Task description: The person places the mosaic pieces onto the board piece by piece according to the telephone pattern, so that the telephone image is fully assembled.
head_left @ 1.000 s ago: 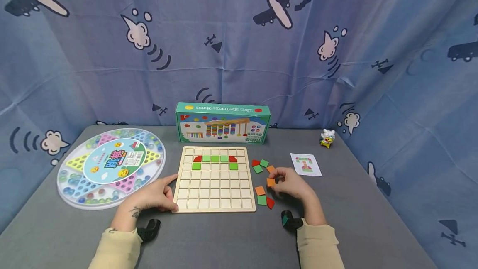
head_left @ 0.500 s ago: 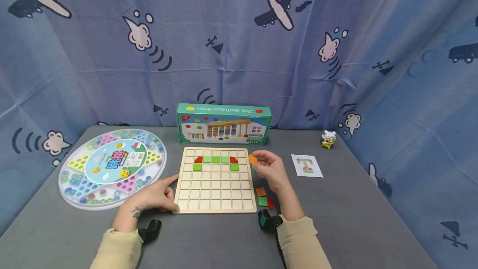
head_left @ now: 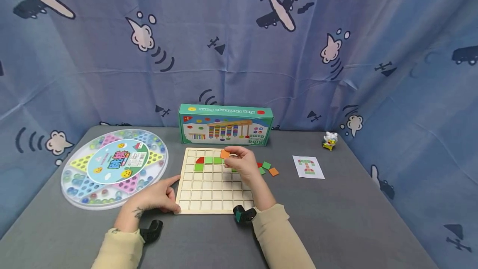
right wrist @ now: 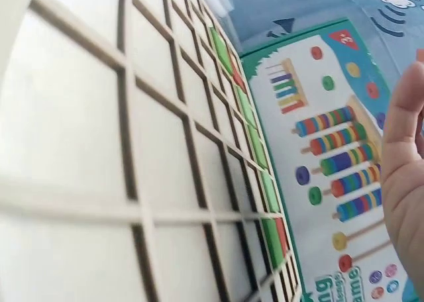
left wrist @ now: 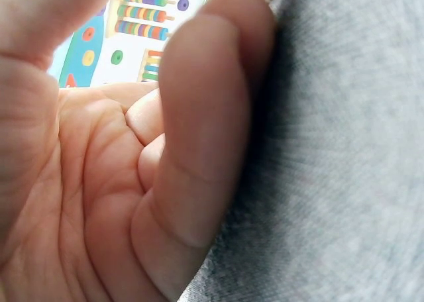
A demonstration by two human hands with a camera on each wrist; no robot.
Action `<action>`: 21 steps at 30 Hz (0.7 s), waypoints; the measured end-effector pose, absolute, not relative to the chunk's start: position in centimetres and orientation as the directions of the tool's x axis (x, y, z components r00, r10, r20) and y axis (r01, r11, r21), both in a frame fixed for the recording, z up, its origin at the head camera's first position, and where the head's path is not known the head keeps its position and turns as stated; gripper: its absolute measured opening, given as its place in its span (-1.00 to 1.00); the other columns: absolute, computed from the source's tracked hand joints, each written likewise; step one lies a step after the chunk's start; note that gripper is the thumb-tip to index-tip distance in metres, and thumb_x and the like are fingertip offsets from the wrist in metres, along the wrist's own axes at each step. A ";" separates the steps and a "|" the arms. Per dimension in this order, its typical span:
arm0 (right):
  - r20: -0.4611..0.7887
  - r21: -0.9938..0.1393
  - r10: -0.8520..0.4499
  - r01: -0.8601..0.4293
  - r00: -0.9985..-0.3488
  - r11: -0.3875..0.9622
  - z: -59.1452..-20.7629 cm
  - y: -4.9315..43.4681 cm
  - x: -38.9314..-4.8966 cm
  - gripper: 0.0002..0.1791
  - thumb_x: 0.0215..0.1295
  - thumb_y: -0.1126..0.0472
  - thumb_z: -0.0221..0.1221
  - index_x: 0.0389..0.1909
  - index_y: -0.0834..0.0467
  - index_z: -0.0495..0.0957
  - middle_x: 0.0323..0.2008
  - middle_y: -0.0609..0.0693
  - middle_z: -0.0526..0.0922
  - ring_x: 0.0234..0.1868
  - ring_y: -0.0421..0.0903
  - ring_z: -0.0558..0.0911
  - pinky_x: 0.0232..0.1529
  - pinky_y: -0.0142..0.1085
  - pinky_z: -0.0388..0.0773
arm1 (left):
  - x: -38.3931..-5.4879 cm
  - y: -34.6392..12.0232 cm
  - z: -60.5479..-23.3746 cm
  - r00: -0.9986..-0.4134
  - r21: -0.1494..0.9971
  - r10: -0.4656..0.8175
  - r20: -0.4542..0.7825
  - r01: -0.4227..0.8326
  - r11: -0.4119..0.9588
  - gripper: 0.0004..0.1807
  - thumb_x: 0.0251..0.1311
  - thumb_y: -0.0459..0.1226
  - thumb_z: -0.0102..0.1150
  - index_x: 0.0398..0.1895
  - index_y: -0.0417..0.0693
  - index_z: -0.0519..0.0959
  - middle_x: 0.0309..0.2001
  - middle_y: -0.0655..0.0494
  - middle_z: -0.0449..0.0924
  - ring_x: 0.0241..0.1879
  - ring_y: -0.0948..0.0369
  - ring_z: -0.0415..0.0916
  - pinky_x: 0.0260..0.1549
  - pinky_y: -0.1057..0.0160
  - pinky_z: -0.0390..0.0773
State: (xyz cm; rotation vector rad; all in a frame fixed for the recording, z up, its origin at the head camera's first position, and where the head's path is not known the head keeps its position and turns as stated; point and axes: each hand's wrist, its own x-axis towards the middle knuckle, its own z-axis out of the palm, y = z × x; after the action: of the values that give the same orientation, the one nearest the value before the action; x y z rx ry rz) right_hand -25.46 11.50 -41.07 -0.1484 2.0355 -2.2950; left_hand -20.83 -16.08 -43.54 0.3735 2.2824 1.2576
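Note:
My right hand pinches an orange square tile between thumb and fingertips, over the upper part of the wooden grid board. On that board, green squares form a row beside a red quarter-round piece, with another green square below it. The row's right end is mostly hidden behind my right hand. My left hand touches the board's left edge, index fingertip higher up and thumb near the lower corner. In the right wrist view the green and red pieces lie in the grid cells.
Loose orange, green and red tiles lie right of the board; my right forearm covers others. A pattern card and cat figurine are farther right. A green game box stands behind; a round marble game lies left.
My right hand has picked up the orange tile from the loose pieces and carried it left over the board. My left hand has stayed at the board's edge.

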 end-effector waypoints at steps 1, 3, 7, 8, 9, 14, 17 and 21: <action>0.022 -0.994 -0.112 -0.010 -0.993 -0.105 -41.2 11.2 -25.7 -0.61 0.00 0.57 0.13 -0.05 0.42 0.51 -0.38 -0.07 0.56 -0.56 -0.23 0.55 -0.37 -0.29 0.57 | -20.8 -16.1 -43.5 -0.835 0.848 0.466 -0.292 -0.001 0.530 0.17 -0.31 -0.31 0.46 0.40 -0.33 -0.06 -0.64 0.11 0.42 -0.67 0.27 0.30 -0.63 0.30 0.33; 0.014 -0.997 -0.102 -0.007 -0.995 -0.075 -41.4 10.8 -26.0 -0.62 0.01 0.57 0.14 -0.07 0.40 0.52 -0.44 -0.06 0.49 -0.57 -0.21 0.53 -0.35 -0.23 0.57 | -20.8 -16.1 -43.5 -0.836 0.851 0.467 -0.289 -0.001 0.525 0.17 -0.31 -0.32 0.46 0.40 -0.33 -0.06 -0.64 0.10 0.42 -0.67 0.26 0.30 -0.64 0.29 0.33; -0.031 -0.998 -0.074 0.035 -0.997 -0.054 -41.6 10.1 -26.5 -0.64 0.01 0.57 0.15 -0.10 0.36 0.53 -0.52 -0.05 0.42 -0.57 -0.19 0.52 -0.36 -0.21 0.59 | -20.8 -16.1 -43.6 -0.837 0.850 0.466 -0.288 0.001 0.526 0.17 -0.31 -0.31 0.47 0.40 -0.32 -0.05 -0.64 0.10 0.42 -0.67 0.26 0.30 -0.64 0.29 0.33; -0.048 -0.997 -0.070 0.051 -0.996 -0.050 -41.6 10.0 -26.6 -0.64 0.01 0.57 0.16 -0.10 0.35 0.53 -0.53 -0.04 0.42 -0.57 -0.19 0.52 -0.36 -0.21 0.59 | -20.8 -16.1 -43.6 -0.837 0.850 0.465 -0.289 0.000 0.527 0.17 -0.31 -0.31 0.47 0.40 -0.32 -0.05 -0.64 0.10 0.42 -0.67 0.26 0.30 -0.64 0.29 0.33; -0.068 -0.996 -0.064 0.071 -0.996 -0.049 -41.6 9.9 -26.6 -0.65 0.01 0.57 0.17 -0.11 0.35 0.52 -0.53 -0.04 0.44 -0.57 -0.19 0.53 -0.38 -0.24 0.59 | -20.9 -16.1 -43.6 -0.837 0.850 0.465 -0.290 -0.001 0.527 0.17 -0.31 -0.31 0.47 0.40 -0.31 -0.05 -0.64 0.10 0.42 -0.67 0.26 0.30 -0.64 0.29 0.33; -0.153 -0.988 -0.050 0.153 -0.987 -0.012 -41.9 9.7 -26.8 -0.65 0.02 0.54 0.21 -0.11 0.33 0.49 -0.57 0.00 0.55 -0.62 -0.18 0.58 -0.39 -0.26 0.60 | -20.9 -16.1 -43.8 -0.836 0.854 0.466 -0.289 -0.005 0.520 0.17 -0.31 -0.32 0.46 0.41 -0.32 -0.06 -0.64 0.09 0.42 -0.67 0.26 0.31 -0.64 0.28 0.34; -0.177 -0.984 -0.042 0.176 -0.983 0.040 -42.1 9.6 -26.8 -0.65 0.01 0.51 0.22 -0.11 0.31 0.48 -0.63 0.01 0.55 -0.64 -0.19 0.58 -0.44 -0.28 0.59 | -20.9 -16.1 -43.7 -0.837 0.852 0.465 -0.289 -0.004 0.523 0.17 -0.31 -0.32 0.47 0.40 -0.32 -0.05 -0.63 0.09 0.42 -0.67 0.26 0.31 -0.64 0.29 0.34; -0.192 -0.971 -0.034 0.185 -0.981 0.150 -42.3 9.3 -26.8 -0.68 -0.02 0.47 0.24 -0.18 0.28 0.51 -0.68 -0.01 0.52 -0.69 -0.21 0.51 -0.56 -0.35 0.50 | -20.9 -16.1 -43.7 -0.837 0.846 0.461 -0.294 -0.004 0.532 0.17 -0.31 -0.31 0.47 0.40 -0.32 -0.05 -0.64 0.10 0.42 -0.67 0.27 0.31 -0.64 0.30 0.34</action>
State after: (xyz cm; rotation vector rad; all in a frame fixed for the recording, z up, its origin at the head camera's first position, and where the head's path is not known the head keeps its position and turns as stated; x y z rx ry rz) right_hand -26.80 9.34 -42.29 0.1491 2.2476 -1.9395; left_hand -20.91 -16.06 -43.66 0.3709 2.2828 1.2628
